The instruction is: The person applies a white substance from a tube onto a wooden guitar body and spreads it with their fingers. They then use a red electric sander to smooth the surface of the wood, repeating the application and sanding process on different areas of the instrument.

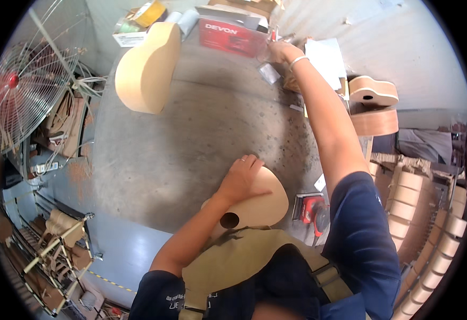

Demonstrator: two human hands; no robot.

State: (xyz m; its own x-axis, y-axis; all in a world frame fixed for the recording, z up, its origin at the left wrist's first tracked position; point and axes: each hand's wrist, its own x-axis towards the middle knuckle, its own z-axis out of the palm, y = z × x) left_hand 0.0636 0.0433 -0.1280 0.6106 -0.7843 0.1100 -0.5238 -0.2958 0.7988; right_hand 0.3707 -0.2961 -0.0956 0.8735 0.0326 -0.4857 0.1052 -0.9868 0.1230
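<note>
A pale wooden ukulele or small guitar body (269, 205) with a round dark sound hole lies against my apron at the table's near edge. My left hand (242, 178) grips it, the thumb stretched across its top face and the fingers at its far side. My right arm reaches to the far right of the table. There my right hand (281, 52) is among small tools (274, 36) beside a red box (232, 40); its fingers are partly hidden and blurred. A red and black electric sander (310, 209) sits right of the body.
Another pale body (148, 69) stands at the far left of the grey table (191, 133). White sheets (326, 61) and two more bodies (373, 90) are on the right. A caged fan (28, 85) stands left. Racks of curved wooden parts (404, 197) line the right side.
</note>
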